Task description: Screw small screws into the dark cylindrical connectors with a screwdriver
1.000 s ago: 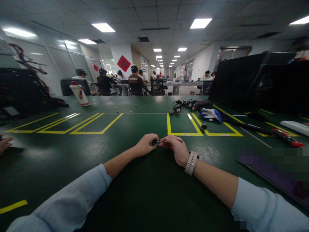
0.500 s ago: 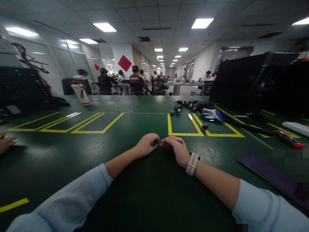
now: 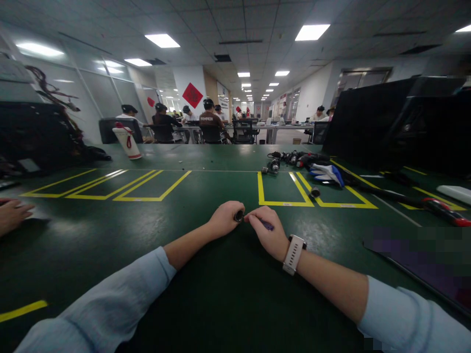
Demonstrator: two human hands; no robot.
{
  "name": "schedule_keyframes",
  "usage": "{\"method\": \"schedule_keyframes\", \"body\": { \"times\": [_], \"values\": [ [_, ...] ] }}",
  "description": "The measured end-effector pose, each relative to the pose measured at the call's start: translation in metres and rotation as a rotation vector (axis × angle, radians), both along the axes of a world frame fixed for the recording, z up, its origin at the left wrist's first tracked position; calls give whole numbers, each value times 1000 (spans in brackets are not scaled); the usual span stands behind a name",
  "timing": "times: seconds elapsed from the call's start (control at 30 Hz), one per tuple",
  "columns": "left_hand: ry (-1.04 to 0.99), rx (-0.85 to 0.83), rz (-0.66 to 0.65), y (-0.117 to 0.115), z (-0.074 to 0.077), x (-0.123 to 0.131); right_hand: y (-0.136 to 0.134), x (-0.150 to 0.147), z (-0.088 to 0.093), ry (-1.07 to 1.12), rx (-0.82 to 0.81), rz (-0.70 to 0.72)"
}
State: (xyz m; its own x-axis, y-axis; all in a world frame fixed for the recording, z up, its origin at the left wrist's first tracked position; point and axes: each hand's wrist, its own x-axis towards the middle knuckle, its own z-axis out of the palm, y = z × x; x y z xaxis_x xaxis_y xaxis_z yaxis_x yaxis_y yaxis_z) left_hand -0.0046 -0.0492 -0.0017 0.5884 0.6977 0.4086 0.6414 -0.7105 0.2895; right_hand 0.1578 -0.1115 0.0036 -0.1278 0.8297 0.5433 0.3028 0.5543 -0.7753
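My left hand (image 3: 223, 219) rests on the green table (image 3: 221, 294) and grips a small dark round part (image 3: 239, 215) between thumb and fingers. My right hand (image 3: 268, 231), with a pale watch (image 3: 293, 253) on the wrist, holds a thin tool with a purple handle (image 3: 267, 225); its tip points into the round part. Both hands meet at the middle of the table, forearms flat on the surface in light blue sleeves.
Yellow taped boxes (image 3: 283, 202) mark the table beyond my hands. Dark parts (image 3: 290, 159), a blue-white glove (image 3: 327, 174) and a red-handled tool (image 3: 441, 207) lie far right. A white bottle (image 3: 128, 142) stands far left. Another person's hand (image 3: 13, 215) rests at the left edge. Black monitors (image 3: 386, 122) stand right.
The round part has turned in my left hand, so its open face no longer points at me. My right hand has rolled, showing the purple handle. The view has shifted slightly.
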Motion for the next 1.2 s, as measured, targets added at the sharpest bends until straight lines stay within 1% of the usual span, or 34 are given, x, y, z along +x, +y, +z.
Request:
{"method": "schedule_keyframes", "body": {
  "times": [0.07,0.17,0.23,0.37,0.4,0.47,0.53,0.6,0.67,0.73,0.83,0.93,1.03,1.13,1.2],
  "values": [
    [4,8,-5,0,-1,0,2,0,-1,55,-66,32],
    [-41,-17,-16,1,-1,-1,8,2,-1,263,-220,105],
    [-86,-50,-35,1,-1,-2,10,2,-1,387,-310,123],
    [-147,-118,-73,1,-1,-2,12,2,-1,492,-435,129],
    [-150,-122,-74,1,0,-2,12,2,-2,500,-437,136],
    [-141,-101,-69,0,0,-2,11,2,-3,480,-383,157],
    [-106,-64,-60,-1,0,-1,9,2,-2,392,-286,153],
    [-55,-34,-42,-2,1,-1,6,2,-1,271,-211,112],
    [-10,-13,-20,-2,2,0,4,2,1,176,-187,68],
    [20,3,-11,-3,2,-1,3,2,2,148,-197,70],
    [29,18,-26,-3,1,-2,6,2,1,259,-249,109],
    [-12,-4,-49,-2,-1,-3,10,2,-2,460,-386,142],
    [-87,-61,-58,1,-2,-3,14,2,-5,577,-497,156],
    [-143,-92,-57,3,-3,-3,14,2,-6,592,-499,150],
    [-145,-88,-48,3,-3,-3,13,2,-6,548,-438,135]
  ]
}}
